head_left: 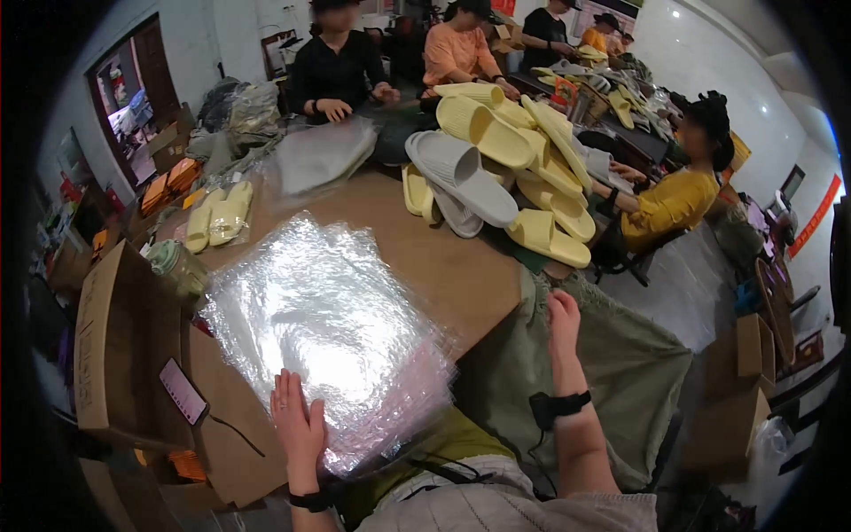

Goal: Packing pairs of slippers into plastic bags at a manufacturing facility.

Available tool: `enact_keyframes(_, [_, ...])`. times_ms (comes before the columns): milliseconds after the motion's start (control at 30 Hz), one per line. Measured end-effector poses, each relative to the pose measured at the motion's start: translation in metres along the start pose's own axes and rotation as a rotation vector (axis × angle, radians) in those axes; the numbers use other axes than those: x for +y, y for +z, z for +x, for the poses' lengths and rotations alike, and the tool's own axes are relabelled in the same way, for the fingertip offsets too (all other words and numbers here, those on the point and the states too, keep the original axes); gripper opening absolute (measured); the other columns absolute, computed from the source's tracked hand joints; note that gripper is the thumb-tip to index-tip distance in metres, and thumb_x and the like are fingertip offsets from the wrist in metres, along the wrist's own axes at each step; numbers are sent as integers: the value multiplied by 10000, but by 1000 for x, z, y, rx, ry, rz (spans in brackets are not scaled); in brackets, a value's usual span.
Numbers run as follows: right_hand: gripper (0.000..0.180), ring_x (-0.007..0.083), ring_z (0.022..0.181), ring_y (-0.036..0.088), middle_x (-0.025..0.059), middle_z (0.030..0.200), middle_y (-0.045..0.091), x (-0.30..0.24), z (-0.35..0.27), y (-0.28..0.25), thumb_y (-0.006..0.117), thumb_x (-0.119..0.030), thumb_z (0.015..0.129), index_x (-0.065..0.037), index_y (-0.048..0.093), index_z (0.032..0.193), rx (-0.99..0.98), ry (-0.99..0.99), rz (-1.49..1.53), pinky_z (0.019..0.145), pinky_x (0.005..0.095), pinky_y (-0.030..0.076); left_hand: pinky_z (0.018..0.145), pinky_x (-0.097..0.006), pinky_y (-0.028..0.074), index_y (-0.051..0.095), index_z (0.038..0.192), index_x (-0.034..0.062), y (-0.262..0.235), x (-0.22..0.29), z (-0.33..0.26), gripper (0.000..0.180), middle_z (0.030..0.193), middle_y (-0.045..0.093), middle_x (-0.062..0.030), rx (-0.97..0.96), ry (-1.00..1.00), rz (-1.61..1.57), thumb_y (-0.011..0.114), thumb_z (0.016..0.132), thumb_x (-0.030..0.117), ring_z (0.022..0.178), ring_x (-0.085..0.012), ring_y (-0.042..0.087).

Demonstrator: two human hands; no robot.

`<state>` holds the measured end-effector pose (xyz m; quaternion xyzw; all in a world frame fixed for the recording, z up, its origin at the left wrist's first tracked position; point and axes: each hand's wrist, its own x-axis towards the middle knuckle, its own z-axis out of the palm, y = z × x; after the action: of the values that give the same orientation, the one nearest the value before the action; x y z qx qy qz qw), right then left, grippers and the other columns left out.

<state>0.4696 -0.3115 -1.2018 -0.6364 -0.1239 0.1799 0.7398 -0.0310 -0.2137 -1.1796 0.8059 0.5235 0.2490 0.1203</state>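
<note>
Slipper-heaped wooden table (pixel 443 257), crowded workroom

I saw stack of clear plastic bags (pixel 324 332), glossy, crinkled, glaring under light; table (pixel 443 257) looked like matt brown wood; sack (pixel 620 372) beside it was dull olive woven cloth; slippers (pixel 501 168) seemed smooth matt foam, yellow and grey; cardboard box (pixel 111 346) plain, matt.
</note>
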Motion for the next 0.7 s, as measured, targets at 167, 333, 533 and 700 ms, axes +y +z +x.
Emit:
enact_keyframes(167, [565,155,952,573,104,1136,595,-26,36,107,680,-294,914,-8,469,1354,-251,-305,-195,810,302,478,1179,-490,206,427,1430,20,1,0,0,581,1528,370,-198,41,16,-1,582,922,253,1429,-358,315])
enact_keyframes(333, [719,241,959,639,175,1130,611,-43,73,179,697,-342,903,6,360,1434,-193,24,-281,719,346,544,1172,-503,213,446,1412,19,0,0,-2,588,1518,382,-199,45,1,2,581,913,299,1424,-370,319])
enact_keyframes(533, [507,187,711,655,140,1039,629,-37,27,214,720,-136,874,-17,405,1253,-434,76,177,521,257,494,1163,-522,217,456,1392,-8,1,-1,-5,603,1501,394,-224,39,-5,-18,590,911,330,1413,-390,328])
enact_keyframes(700, [479,186,693,649,143,1019,617,-56,-52,206,717,-126,877,-8,391,1206,-551,104,214,531,251,493,1166,-507,216,478,1379,-4,0,-2,-3,588,1496,403,-222,61,-1,-44,593,914,337,1410,-389,335])
